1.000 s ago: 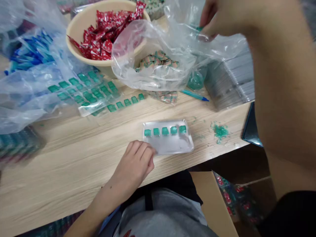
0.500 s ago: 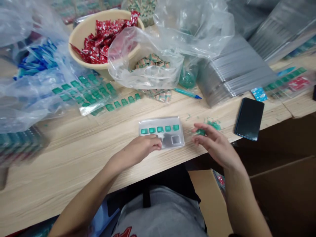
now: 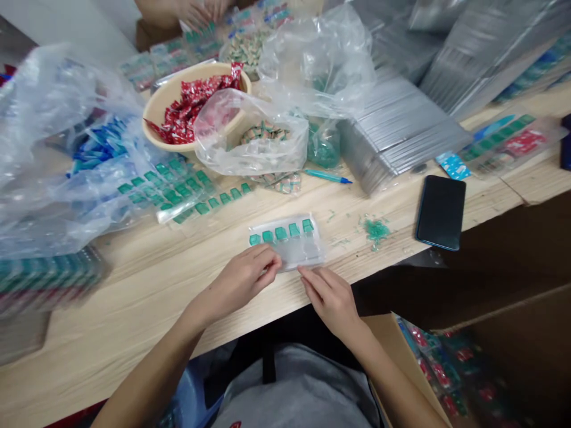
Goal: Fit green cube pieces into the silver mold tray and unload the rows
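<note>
A small clear plastic tray (image 3: 300, 252) lies near the front edge of the wooden table (image 3: 134, 297), with a row of several green candies (image 3: 281, 233) along its far side. My left hand (image 3: 243, 278) rests on the tray's near left corner, fingers curled on its rim. My right hand (image 3: 328, 294) lies just below the tray's near right edge, fingertips touching it, nothing visible in it.
Behind the tray are a beige bowl of red sweets (image 3: 187, 110), clear bags of wrapped candies (image 3: 263, 139), a blue pen (image 3: 328, 176), stacked grey trays (image 3: 397, 131) and filled trays (image 3: 169, 190). A black phone (image 3: 441, 212) and green crumbs (image 3: 376, 229) lie right. Another person's hands (image 3: 198, 12) work at the far side.
My right hand came down from the plastic bag, passed the green crumbs, and now sits at the tray's near edge. The left hand stayed on the tray. The view tilted up.
</note>
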The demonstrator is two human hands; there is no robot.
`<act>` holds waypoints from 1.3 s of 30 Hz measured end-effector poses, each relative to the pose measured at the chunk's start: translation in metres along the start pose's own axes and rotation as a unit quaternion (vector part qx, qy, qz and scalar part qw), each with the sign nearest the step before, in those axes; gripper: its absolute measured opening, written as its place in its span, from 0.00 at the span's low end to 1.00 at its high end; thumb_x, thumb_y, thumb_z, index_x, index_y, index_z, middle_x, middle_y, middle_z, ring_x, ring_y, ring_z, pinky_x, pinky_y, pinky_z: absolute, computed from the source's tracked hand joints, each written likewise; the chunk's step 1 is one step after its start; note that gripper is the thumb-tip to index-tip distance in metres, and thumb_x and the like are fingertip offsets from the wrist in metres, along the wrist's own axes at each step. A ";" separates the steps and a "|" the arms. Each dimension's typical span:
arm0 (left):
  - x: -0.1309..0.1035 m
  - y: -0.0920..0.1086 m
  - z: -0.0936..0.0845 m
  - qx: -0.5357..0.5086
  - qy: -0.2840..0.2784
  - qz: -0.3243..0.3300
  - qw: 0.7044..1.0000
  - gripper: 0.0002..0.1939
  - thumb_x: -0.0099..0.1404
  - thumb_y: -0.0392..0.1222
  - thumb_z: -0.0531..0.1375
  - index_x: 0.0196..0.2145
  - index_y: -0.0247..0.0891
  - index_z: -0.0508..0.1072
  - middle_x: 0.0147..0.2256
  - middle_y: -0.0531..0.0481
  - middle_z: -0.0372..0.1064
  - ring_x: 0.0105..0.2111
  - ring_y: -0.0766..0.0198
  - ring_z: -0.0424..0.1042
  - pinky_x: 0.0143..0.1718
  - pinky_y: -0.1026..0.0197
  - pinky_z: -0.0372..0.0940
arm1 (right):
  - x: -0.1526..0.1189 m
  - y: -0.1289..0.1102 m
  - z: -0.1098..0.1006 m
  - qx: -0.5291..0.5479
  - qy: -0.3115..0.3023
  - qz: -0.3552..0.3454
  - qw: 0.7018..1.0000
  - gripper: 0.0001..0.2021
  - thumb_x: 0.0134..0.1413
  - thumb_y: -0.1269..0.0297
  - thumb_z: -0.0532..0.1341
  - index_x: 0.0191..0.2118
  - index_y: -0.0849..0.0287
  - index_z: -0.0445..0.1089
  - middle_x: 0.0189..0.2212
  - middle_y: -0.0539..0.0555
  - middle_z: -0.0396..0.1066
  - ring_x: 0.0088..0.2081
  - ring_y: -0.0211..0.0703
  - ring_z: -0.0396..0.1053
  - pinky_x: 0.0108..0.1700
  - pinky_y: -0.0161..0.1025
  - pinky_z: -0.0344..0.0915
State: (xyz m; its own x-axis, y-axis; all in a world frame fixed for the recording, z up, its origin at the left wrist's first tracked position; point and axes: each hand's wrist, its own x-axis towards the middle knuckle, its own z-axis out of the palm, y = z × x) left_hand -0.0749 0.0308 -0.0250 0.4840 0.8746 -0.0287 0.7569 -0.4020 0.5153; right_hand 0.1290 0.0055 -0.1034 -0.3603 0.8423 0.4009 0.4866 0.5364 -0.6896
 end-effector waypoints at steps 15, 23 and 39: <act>-0.028 0.026 0.023 0.196 0.206 0.065 0.956 0.10 0.69 0.37 0.54 0.47 0.35 0.69 0.48 0.42 0.72 0.48 0.52 0.71 0.49 0.51 0.68 | 0.027 -0.032 0.006 0.526 -0.020 0.418 0.740 0.23 0.52 0.48 0.63 0.49 0.59 0.74 0.21 0.48 0.63 0.22 0.32 0.58 0.23 0.30 0.56; -0.072 -0.035 -0.035 0.324 0.291 -0.008 0.900 0.17 0.69 0.30 0.54 0.53 0.42 0.69 0.45 0.45 0.74 0.44 0.55 0.72 0.46 0.51 0.66 | 0.032 -0.039 0.011 0.481 -0.142 0.348 0.792 0.19 0.55 0.52 0.62 0.52 0.51 0.71 0.24 0.48 0.66 0.22 0.34 0.62 0.25 0.34 0.62; -0.057 -0.089 -0.069 0.127 0.326 -0.130 0.928 0.11 0.73 0.42 0.52 0.47 0.36 0.69 0.46 0.48 0.72 0.48 0.60 0.70 0.52 0.52 0.63 | 0.060 -0.055 0.005 0.554 -0.102 0.314 0.764 0.15 0.52 0.56 0.67 0.42 0.51 0.65 0.45 0.54 0.76 0.41 0.42 0.77 0.51 0.48 0.72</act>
State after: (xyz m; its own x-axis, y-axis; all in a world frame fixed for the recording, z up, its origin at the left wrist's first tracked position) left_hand -0.2001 0.0355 -0.0105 -0.0342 0.8960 0.4428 0.9302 -0.1334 0.3419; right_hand 0.0763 0.0262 -0.0441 -0.5039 0.8286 -0.2438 -0.3165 -0.4398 -0.8405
